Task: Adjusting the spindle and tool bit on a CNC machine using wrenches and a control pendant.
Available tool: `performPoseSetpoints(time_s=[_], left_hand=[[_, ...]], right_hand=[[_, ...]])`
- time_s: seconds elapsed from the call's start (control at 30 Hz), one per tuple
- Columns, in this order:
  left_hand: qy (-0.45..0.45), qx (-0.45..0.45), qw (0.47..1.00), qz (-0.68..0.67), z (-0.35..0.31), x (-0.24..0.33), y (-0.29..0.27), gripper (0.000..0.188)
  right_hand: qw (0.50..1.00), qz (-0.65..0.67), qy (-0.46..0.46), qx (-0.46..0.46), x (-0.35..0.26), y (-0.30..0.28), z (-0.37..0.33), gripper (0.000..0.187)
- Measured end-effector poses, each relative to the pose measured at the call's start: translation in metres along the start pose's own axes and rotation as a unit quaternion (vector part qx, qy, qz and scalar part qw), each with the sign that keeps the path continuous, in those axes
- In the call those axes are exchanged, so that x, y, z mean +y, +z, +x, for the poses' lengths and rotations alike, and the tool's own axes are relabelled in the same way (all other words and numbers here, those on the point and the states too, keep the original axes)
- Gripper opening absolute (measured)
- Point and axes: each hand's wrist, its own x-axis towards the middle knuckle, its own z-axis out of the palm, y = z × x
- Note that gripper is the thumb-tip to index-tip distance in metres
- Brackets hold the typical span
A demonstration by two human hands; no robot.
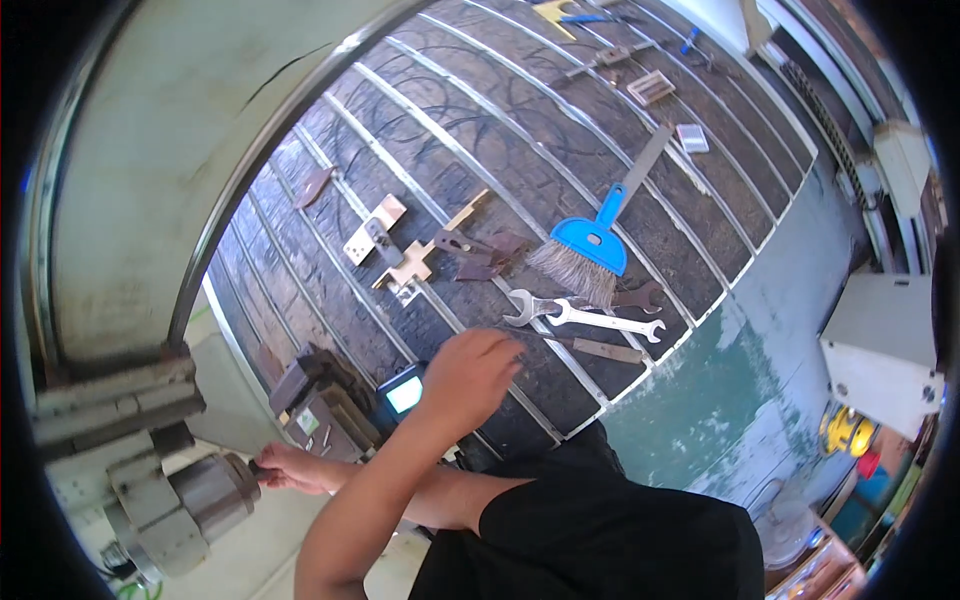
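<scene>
My left hand is over the near side of the slotted machine table, its fingers curled. Whatever they hold, if anything, is hidden. Just beyond its fingertips lies a file with a wooden handle, beside a silver open-end wrench. Below and to the left, my right hand pinches a small dark piece at the front of a grey cylindrical spindle head. That piece is too small to name. My left forearm crosses over my right arm.
A blue brush lies past the wrenches. Clamp plates sit on the table's middle. A lit screen and a dark vise-like block stand near my left forearm. A large machine panel rises on the left.
</scene>
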Motion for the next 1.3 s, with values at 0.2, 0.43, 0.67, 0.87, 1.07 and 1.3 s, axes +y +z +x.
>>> performPoseSetpoints(time_s=[0.2,0.43,0.67,0.87,1.07,1.3], left_hand=[[0.144,-0.149,0.978,0.014,0.089,-0.007,0.117,0.028],[0.155,-0.126,0.974,0.111,0.100,-0.022,0.140,0.017],[0.048,-0.144,0.985,0.077,0.084,-0.012,0.127,0.009],[-0.068,-0.021,0.988,-0.136,0.025,0.035,-0.033,0.022],[-0.266,0.241,0.912,-0.200,-0.162,0.046,-0.078,0.022],[-0.548,0.430,0.682,-0.222,-0.302,0.048,-0.005,0.009]], right_hand=[[0.992,0.021,-0.111,0.054,-0.082,-0.024,-0.034,0.021],[0.979,0.005,-0.166,0.121,-0.136,-0.056,-0.067,0.020],[0.997,-0.023,-0.039,0.069,-0.083,-0.029,-0.028,0.020],[0.995,0.022,0.097,0.007,-0.014,-0.028,-0.009,0.019],[0.992,-0.076,0.099,-0.006,-0.034,-0.027,-0.017,0.016],[0.989,-0.125,0.069,0.037,-0.020,-0.028,0.000,0.011]])
